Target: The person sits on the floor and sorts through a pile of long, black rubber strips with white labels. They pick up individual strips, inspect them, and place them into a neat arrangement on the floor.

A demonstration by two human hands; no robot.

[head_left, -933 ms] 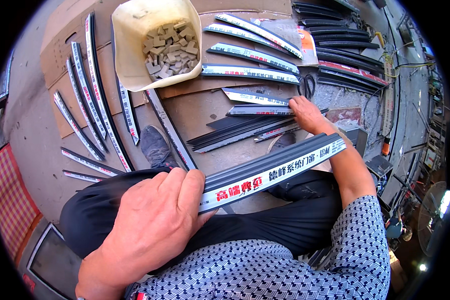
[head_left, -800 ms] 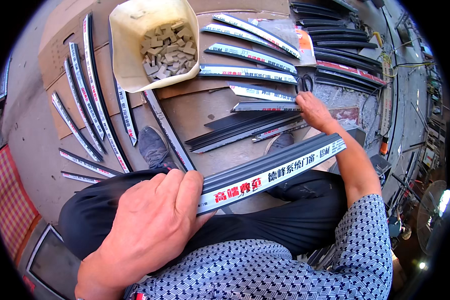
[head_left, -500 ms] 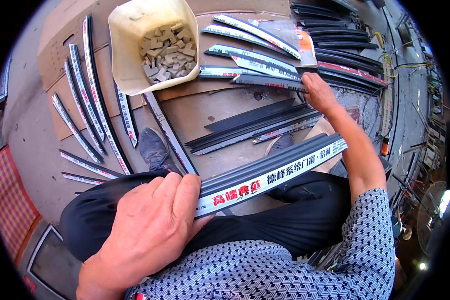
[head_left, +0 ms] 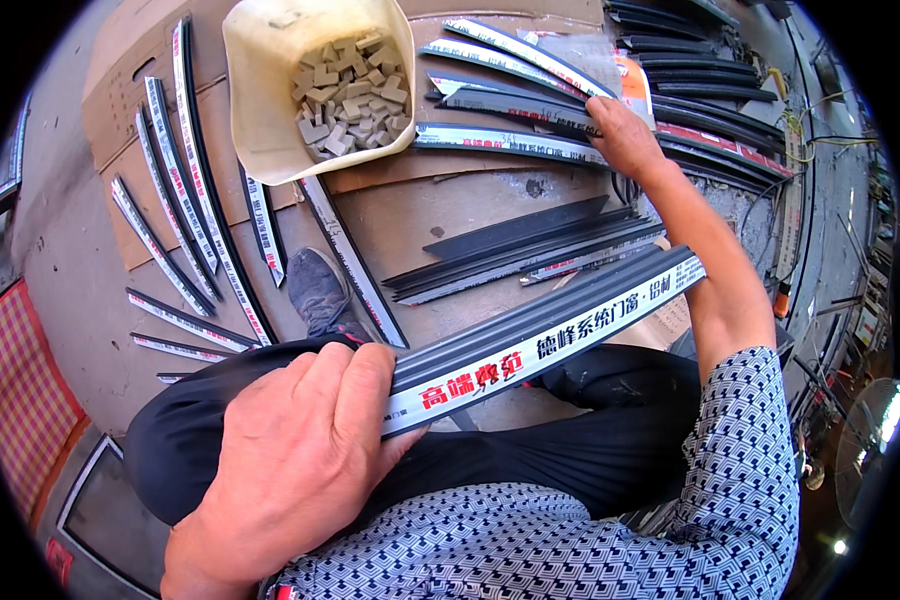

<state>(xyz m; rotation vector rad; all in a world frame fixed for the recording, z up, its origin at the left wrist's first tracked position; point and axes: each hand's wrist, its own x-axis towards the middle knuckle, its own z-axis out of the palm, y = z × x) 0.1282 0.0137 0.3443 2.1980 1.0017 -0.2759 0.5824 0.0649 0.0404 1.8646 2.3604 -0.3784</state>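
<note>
My left hand (head_left: pixel 295 440) is wrapped round the near end of a dark profile strip (head_left: pixel 545 335) with a white printed film. That strip slants across above my lap, its far end rising to the right near my right forearm. Farther off, my right hand (head_left: pixel 625 140) is closed on the right end of another dark profile strip (head_left: pixel 520 106). This one lies among several film-covered strips (head_left: pixel 515 45) fanned out on cardboard. Left of them stands a cream plastic container (head_left: pixel 255 110) holding many small grey L-shaped corner pieces (head_left: pixel 355 95).
More strips (head_left: pixel 195 170) lie spread on cardboard (head_left: pixel 120 130) at the left. A bundle of dark profiles (head_left: pixel 520 245) rests on the floor ahead of me, beside my shoe (head_left: pixel 315 290). Further profiles (head_left: pixel 710 80) are stacked at the far right. A fan (head_left: pixel 865 450) stands at the right edge.
My right hand has moved away from me, carrying the dark profile strip from the near side of the fanned group to farther in among the strips. My left hand keeps its hold.
</note>
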